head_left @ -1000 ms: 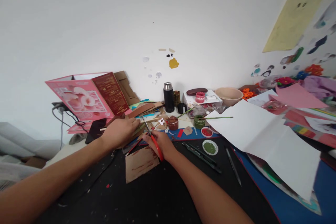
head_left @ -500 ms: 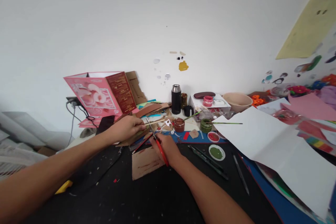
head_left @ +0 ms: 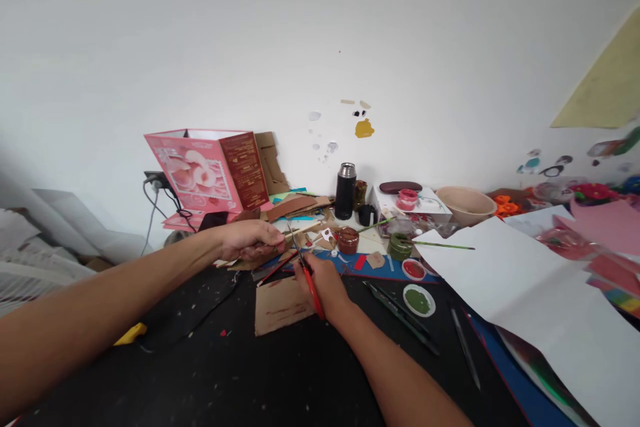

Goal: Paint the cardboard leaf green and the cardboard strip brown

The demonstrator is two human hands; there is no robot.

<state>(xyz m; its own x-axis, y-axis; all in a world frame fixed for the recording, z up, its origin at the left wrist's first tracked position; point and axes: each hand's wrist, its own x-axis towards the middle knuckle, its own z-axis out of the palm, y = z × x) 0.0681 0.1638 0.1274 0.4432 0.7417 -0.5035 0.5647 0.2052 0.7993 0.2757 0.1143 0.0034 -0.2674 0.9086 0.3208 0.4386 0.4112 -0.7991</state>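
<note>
My left hand [head_left: 251, 239] is closed on a thin pale wooden stick [head_left: 303, 229], which points right from the fingertips. Red-handled scissors [head_left: 312, 285] are in my right hand [head_left: 325, 287], blades upward and crossing close to the stick by my left fingers. Whether the blades touch the stick I cannot tell. Below the scissors a piece of brown cardboard [head_left: 280, 310] with dark red paint streaks lies on the black mat [head_left: 210, 373], partly hidden by my right hand.
Paint jars, brown [head_left: 349, 241] and green [head_left: 400, 246], stand behind my right hand near a black thermos [head_left: 345, 192]. Paint-filled lids, red [head_left: 414, 270] and green [head_left: 419, 301], lie to the right. A pink box [head_left: 200, 173] stands back left; white paper [head_left: 520, 280] spreads at right.
The view has turned slightly left, so the scene sits farther right. My left hand has rolled a little, showing more of its curled fingers. Both hands keep their hold.
</note>
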